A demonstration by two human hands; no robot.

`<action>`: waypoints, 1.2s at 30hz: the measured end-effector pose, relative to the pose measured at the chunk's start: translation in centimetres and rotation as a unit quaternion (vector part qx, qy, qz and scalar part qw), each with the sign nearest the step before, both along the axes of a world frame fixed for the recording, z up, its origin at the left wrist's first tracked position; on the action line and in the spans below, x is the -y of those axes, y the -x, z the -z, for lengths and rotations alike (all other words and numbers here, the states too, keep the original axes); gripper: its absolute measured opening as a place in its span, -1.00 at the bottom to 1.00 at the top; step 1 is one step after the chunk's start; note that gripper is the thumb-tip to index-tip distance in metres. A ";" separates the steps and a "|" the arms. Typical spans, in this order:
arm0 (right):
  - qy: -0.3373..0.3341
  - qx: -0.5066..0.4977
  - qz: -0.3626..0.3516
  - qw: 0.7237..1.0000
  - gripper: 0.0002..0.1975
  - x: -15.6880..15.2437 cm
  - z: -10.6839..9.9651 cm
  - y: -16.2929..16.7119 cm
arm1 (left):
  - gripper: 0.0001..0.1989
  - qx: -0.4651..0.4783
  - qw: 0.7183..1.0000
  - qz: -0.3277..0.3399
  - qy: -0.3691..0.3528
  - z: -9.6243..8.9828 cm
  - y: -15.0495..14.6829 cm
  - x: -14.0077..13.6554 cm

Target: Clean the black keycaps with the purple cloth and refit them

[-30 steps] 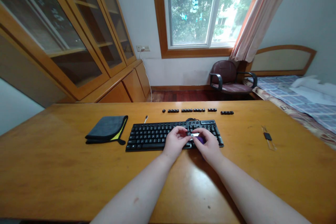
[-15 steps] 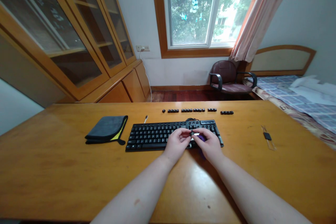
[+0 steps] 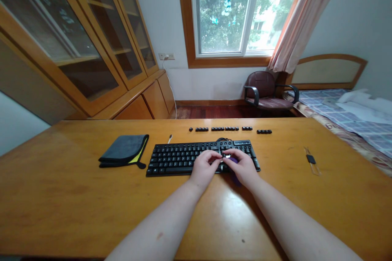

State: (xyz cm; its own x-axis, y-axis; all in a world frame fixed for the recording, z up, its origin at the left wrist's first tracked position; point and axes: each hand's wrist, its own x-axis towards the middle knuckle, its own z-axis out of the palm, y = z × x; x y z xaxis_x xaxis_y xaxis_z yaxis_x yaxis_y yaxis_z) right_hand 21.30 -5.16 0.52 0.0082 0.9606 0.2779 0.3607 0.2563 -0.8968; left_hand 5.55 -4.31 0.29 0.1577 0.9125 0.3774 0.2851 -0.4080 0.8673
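Note:
A black keyboard (image 3: pixel 174 159) lies across the desk, with its right part bare of keys in places and partly covered by my hands. My left hand (image 3: pixel 206 168) is pinched over that part, thumb and forefinger on a small dark piece that looks like a keycap and is mostly hidden. Close beside it, my right hand (image 3: pixel 245 168) is closed around a purple object (image 3: pixel 234 160), whose kind I cannot make out; its purple also shows under the palm. The fingertips of both hands nearly meet.
Loose black keycaps (image 3: pixel 217 129) form a row behind the keyboard. A small brush (image 3: pixel 170 138) lies behind it, a folded grey cloth (image 3: pixel 124 149) to its left. At the right is a wire keycap puller (image 3: pixel 310 159). A chair (image 3: pixel 266 89) stands beyond the desk (image 3: pixel 92 212).
My fingertips have shifted slightly and sit lower over the keyboard. The small dark piece between them, plainer before, is now more hidden. Nothing else on the desk has moved.

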 end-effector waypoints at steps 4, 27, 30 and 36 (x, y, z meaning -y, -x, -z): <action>-0.033 0.038 0.023 0.998 -0.73 -0.9 0.2 -1.1 | -0.85 -0.086 0.995 0.005 -0.048 -0.5 0.1 0.1; -0.064 0.262 0.076 0.960 -0.74 -3.6 1.3 -3.7 | -0.63 -0.262 0.964 0.005 -0.051 0.8 0.0 -0.4; -0.067 0.285 0.083 0.952 -0.73 -3.7 1.4 -3.6 | -0.64 -0.265 0.963 0.001 -0.050 0.6 -0.1 -0.3; -0.070 0.303 0.083 0.947 -0.71 -3.8 1.6 -3.4 | -0.64 -0.297 0.954 -0.005 -0.052 0.4 -0.2 -0.1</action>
